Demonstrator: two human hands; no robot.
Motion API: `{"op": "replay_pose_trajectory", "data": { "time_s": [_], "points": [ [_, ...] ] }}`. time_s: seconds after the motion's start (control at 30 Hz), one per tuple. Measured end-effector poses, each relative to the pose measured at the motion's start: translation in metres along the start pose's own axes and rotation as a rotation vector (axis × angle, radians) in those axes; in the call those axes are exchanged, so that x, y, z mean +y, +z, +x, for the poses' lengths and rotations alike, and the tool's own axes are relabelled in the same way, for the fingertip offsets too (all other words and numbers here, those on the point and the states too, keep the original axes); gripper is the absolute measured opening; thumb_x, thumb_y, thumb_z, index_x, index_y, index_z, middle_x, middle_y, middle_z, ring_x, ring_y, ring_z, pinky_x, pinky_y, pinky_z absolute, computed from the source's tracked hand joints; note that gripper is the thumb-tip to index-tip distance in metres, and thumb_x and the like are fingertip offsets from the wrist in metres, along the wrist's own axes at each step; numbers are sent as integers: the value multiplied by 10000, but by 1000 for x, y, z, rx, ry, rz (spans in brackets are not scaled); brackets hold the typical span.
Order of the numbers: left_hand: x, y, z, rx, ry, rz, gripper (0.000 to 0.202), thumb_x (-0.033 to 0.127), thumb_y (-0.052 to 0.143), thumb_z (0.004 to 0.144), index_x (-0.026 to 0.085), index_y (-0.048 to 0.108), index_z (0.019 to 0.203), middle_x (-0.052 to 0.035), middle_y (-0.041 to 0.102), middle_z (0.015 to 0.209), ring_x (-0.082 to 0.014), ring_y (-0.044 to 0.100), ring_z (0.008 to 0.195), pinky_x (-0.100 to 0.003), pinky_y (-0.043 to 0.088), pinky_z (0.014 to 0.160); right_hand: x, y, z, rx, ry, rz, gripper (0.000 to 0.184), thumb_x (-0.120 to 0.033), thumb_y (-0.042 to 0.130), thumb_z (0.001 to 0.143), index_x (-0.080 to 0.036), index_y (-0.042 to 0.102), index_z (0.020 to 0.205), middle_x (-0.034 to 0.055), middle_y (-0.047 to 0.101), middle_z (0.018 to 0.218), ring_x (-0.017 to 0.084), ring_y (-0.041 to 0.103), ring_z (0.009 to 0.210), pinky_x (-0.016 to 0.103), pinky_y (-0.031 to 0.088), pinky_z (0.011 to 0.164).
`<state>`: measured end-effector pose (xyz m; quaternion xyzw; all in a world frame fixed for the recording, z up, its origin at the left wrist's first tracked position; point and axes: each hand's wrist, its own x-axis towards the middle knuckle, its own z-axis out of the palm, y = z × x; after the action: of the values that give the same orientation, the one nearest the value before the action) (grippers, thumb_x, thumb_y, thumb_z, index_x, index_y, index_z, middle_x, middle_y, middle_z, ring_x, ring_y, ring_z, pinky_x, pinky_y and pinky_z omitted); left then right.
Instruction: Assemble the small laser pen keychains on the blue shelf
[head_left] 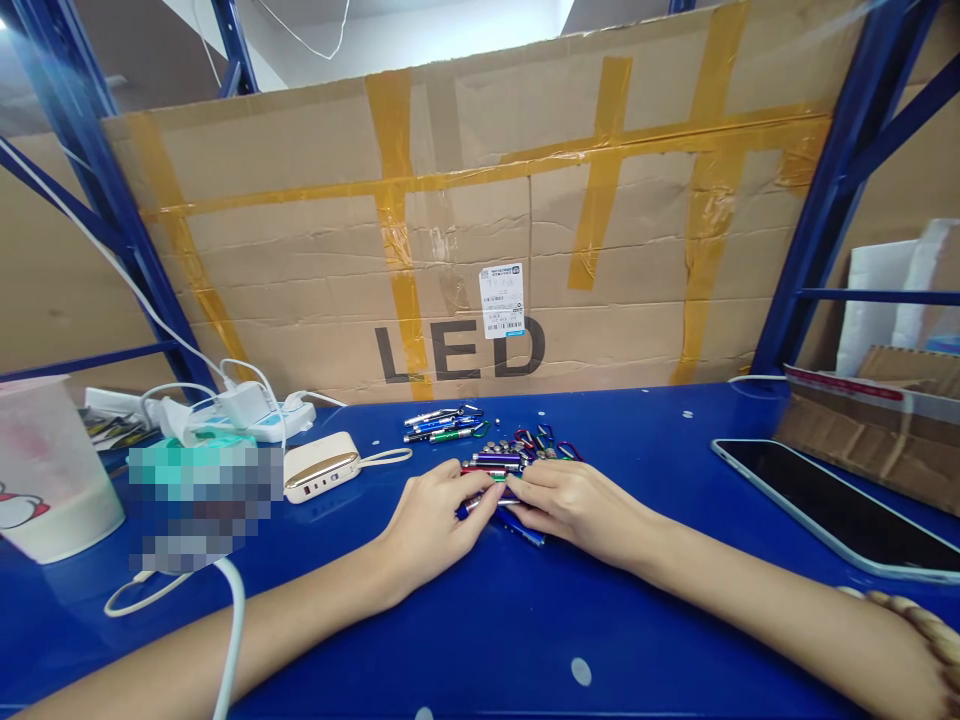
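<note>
My left hand point(439, 510) and my right hand point(564, 503) meet at the middle of the blue table point(525, 620), fingertips together on a small blue and silver keychain flashlight point(480, 501). Both hands pinch it from either side. Just behind my fingers lies a pile of several small coloured flashlights with carabiner clips point(517, 455). A second small group of flashlights point(442, 424) lies farther back to the left. A blue piece point(523, 531) pokes out under my right hand.
A taped cardboard sheet marked LED point(480, 260) stands behind the table. At left are a white power bank point(324, 466), a power strip with chargers point(251, 410), a white cable point(225, 600) and a plastic cup point(45, 470). A phone point(840, 510) and cardboard box point(877, 430) lie right.
</note>
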<state>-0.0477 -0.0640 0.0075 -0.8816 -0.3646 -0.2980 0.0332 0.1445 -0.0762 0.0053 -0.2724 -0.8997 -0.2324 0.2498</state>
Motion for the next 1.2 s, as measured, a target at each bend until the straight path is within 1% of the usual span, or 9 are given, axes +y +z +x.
{"op": "replay_pose_trajectory", "data": {
  "time_s": [0.17, 0.3, 0.4, 0.63, 0.7, 0.8, 0.97, 1.1, 1.2],
  "points": [
    [0, -1, 0, -28, 4, 47, 389, 348, 359, 909, 197, 653, 705, -11, 539, 588, -126, 512, 574, -214, 372, 553, 1, 0, 1, 5, -5, 32, 377, -256, 278, 957, -110, 588, 801, 52, 569, 641, 143, 519, 549, 245, 402, 519],
    [-1, -2, 1, -110, 3, -46, 354, 333, 359, 917, 201, 655, 773, -12, 640, 678, -136, 584, 637, -225, 398, 612, 1, 1, 1, -15, 8, 58, 356, -252, 298, 953, -111, 585, 797, 50, 563, 643, 141, 517, 550, 243, 398, 519],
    [-2, -3, 2, -139, -10, -90, 366, 341, 350, 920, 198, 649, 764, -13, 669, 703, -144, 614, 654, -229, 412, 630, 1, 2, 0, -28, 23, 82, 341, -253, 311, 949, -116, 585, 800, 47, 560, 647, 139, 512, 551, 242, 393, 515],
    [-3, -2, 2, -120, -7, -115, 366, 339, 353, 916, 195, 648, 754, -15, 684, 715, -147, 632, 657, -225, 427, 641, -1, 3, -1, -1, 56, 123, 399, -278, 279, 958, -124, 576, 740, 32, 542, 621, 124, 484, 528, 238, 377, 497],
    [-2, -3, 2, -120, -23, -115, 347, 337, 359, 914, 200, 650, 785, -14, 687, 729, -149, 634, 667, -225, 427, 641, 0, 4, 0, -1, 69, 140, 394, -282, 287, 956, -128, 575, 737, 32, 549, 627, 124, 492, 536, 236, 385, 499],
    [0, -4, 3, -136, -77, -119, 329, 337, 355, 914, 210, 647, 835, -12, 694, 766, -156, 641, 694, -227, 428, 646, 1, 4, 0, -14, 106, 188, 326, -273, 331, 946, -126, 591, 816, 50, 589, 704, 139, 549, 611, 241, 436, 545],
    [1, -7, 5, -162, -152, -111, 354, 358, 335, 918, 217, 643, 816, 3, 690, 744, -157, 634, 656, -231, 411, 617, 3, -2, 3, -77, 174, 225, 227, -252, 406, 922, -140, 602, 950, 65, 634, 834, 164, 607, 732, 273, 508, 644],
    [2, -7, 5, -141, -153, -99, 386, 359, 317, 922, 205, 626, 749, 10, 661, 663, -144, 601, 586, -224, 376, 564, 2, -6, 4, -70, 175, 192, 251, -238, 416, 917, -131, 574, 1080, 75, 642, 863, 181, 621, 786, 296, 524, 680],
    [3, -6, 3, -135, -111, -139, 369, 341, 323, 921, 206, 633, 773, 3, 677, 706, -138, 609, 614, -220, 388, 590, 1, -5, 4, -44, 124, 166, 264, -251, 391, 925, -126, 582, 1059, 83, 639, 825, 180, 616, 735, 296, 518, 647]
  ]
}}
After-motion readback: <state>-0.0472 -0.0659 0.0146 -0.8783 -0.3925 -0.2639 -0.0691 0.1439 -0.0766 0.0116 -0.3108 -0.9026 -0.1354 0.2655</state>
